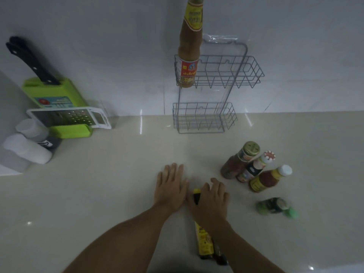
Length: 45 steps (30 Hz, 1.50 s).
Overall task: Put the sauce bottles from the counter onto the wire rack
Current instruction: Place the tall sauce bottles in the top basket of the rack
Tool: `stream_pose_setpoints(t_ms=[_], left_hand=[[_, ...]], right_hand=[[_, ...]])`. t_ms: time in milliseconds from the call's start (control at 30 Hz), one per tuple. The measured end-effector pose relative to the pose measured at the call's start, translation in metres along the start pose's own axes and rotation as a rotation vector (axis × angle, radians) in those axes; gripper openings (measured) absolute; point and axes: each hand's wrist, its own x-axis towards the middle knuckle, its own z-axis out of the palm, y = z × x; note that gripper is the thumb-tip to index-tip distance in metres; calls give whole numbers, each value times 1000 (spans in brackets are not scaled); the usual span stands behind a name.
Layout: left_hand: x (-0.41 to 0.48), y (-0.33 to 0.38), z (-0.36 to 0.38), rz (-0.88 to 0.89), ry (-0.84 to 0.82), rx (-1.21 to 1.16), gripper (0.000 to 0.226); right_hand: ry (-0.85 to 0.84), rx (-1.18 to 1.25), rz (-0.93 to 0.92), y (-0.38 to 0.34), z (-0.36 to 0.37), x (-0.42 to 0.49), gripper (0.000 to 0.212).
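Reaching down, the right hand (211, 200) curls over a yellow-labelled bottle (204, 243); the left hand (171, 186) lies flat, empty. One bottle (189, 56) stands in the wire rack (232, 73); four others (254, 168) wait on the counter (98, 194).

Left hand (171, 187) flat, right hand (211, 201) curled.

We see a lime-green knife block (53, 95), a grey wire rack (218, 75), a cream counter (98, 194) and a yellow-labelled bottle (204, 243) (cap also yellow) nearest us.
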Motion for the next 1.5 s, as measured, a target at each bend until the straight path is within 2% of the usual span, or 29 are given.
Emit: stream_pose_setpoints(t_ms=[100,267,400,600,700,833,967,1133,1333,1500], left_hand=[[-3,-5,21,20,20,101,65],[-5,-7,31,44,91,202,65],[-4,-7,34,52,104,224,66],[-3,-5,31,24,39,261,70],[-4,-5,28,20,18,280,69],[-2,-4,23,18,-11,251,66],[3,1,8,2,-11,164,63],[25,13,-42,60,113,106,66],[78,49,-150,107,488,-129,65],[106,83,-226,141,657,-279,62]], right_hand=[[42,-12,-24,1,12,-13,59],[-10,-48,-64,-4,15,-15,78],[38,-46,-40,-5,17,-15,54],[45,8,-41,-4,24,-15,40],[110,113,-40,-4,25,-16,35],[102,341,-55,-6,14,-12,25],[158,734,-61,-14,-14,-1,14],[353,931,-165,-32,-73,47,10],[642,1091,-371,-55,-190,132,11],[866,1138,-459,-72,-282,196,16]])
